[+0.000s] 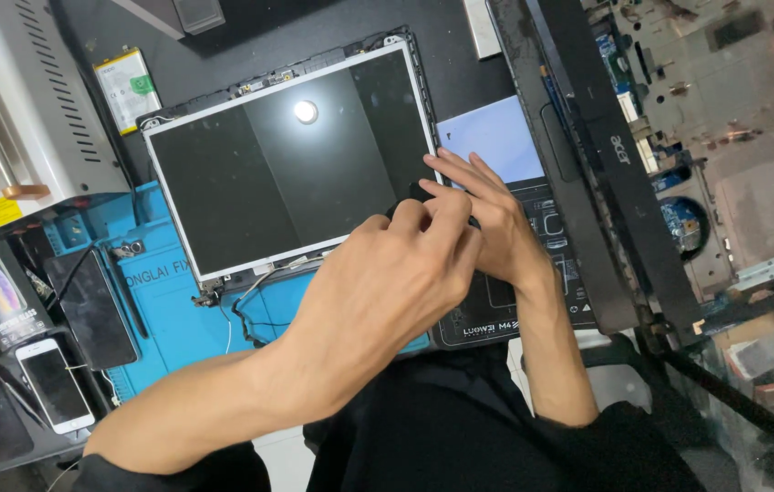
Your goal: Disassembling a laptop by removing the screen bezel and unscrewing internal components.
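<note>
While both hands' grip stays unclear, the dark glossy laptop screen panel (287,164) lies flat.

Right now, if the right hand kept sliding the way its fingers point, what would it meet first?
The right hand points up and left, so its fingers would likely first cross the right edge of the laptop screen panel, then onto its dark glass. Whether they already touch the edge is unclear.

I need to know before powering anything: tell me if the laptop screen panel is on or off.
Off. The screen panel is dark all over, showing only a reflected lamp spot. Both hands, left hand and right hand, work at its right edge.
</note>
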